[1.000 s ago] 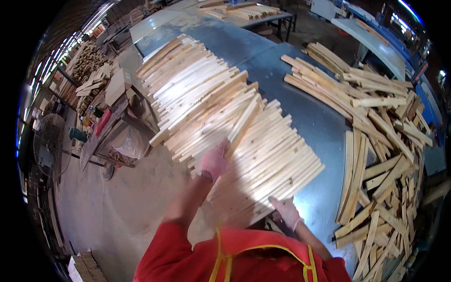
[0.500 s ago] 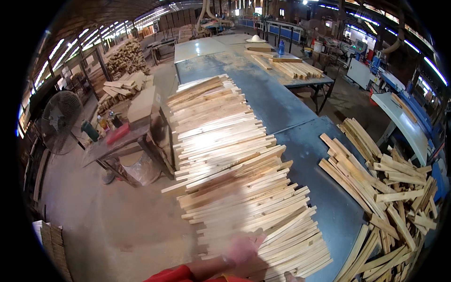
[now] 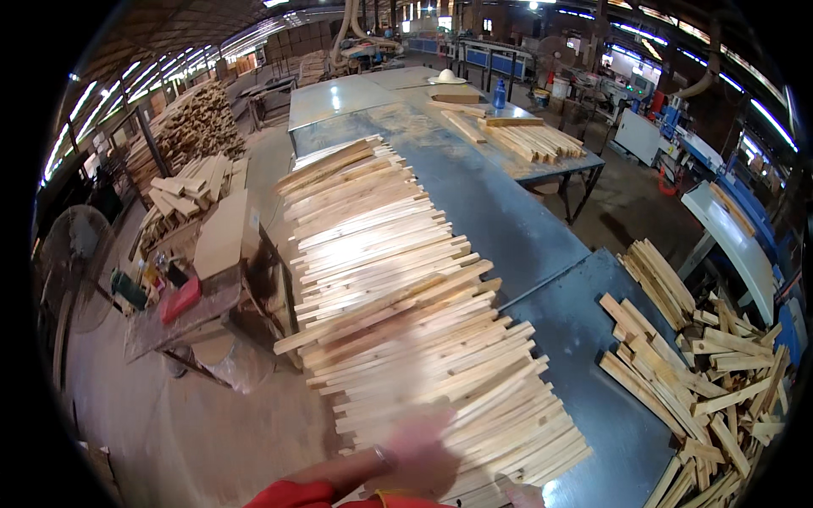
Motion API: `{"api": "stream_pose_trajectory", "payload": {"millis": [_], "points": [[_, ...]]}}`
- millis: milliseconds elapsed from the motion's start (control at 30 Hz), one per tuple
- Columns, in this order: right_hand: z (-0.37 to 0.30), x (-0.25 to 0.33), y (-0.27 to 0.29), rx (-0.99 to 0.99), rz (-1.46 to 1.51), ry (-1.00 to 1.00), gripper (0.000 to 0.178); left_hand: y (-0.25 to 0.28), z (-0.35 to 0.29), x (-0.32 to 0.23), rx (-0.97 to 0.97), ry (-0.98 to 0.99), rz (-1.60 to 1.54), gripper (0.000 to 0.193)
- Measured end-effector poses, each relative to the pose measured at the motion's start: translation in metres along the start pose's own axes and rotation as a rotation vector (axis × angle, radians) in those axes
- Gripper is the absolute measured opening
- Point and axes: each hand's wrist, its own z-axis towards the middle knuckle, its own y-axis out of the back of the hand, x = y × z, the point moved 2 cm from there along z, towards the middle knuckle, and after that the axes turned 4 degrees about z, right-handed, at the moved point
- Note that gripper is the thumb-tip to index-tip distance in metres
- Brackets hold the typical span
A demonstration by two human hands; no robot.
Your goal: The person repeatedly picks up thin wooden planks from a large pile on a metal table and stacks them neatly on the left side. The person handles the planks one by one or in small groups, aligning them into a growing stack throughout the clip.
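A long row of pale wooden strips (image 3: 373, 254) lies side by side along the left part of a dark metal-topped table (image 3: 517, 229). Over the near strips is my left hand (image 3: 421, 444), smeared by motion, its red sleeve entering from the lower edge. Whether its fingers touch or grip a strip I cannot make out. My right hand (image 3: 521, 494) shows only in part at the lower edge, beside the nearest strip ends; its fingers are mostly hidden. One darker strip (image 3: 373, 309) lies slanted across the others, sticking out to the left.
To the right is a loose heap of wooden strips (image 3: 728, 381). Further back stand a blue bottle (image 3: 500, 94), a pale hat (image 3: 446, 77) and a stack of strips (image 3: 533, 140). On the left are a low table (image 3: 169, 330) with a red object, and a fan (image 3: 78, 262).
The view has shifted, with the low table and fan now further left. My left hand stays over the near strips, still blurred. More of my right hand shows at the lower edge.
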Motion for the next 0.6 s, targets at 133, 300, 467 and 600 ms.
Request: {"api": "stream_pose_trajectory", "payload": {"millis": [133,300,467,600], "points": [[0.035,0.062,-0.052,-0.081,0.086,-0.033,0.042,-0.006,0.044,0.098,0.315,0.088,-0.101,0.070],[0.048,0.130,-0.099,0.055,-0.090,-0.096,0.052,0.031,0.057,0.124,0.284,0.093,-0.078,0.067],[0.060,0.085,-0.071,0.017,-0.155,0.033,0.079,0.002,0.039,0.087,0.426,0.134,0.100,0.083],[0.022,0.020,0.041,-0.363,-0.071,0.412,0.072,0.000,0.044,0.059,0.266,-0.013,0.498,0.090]]}}
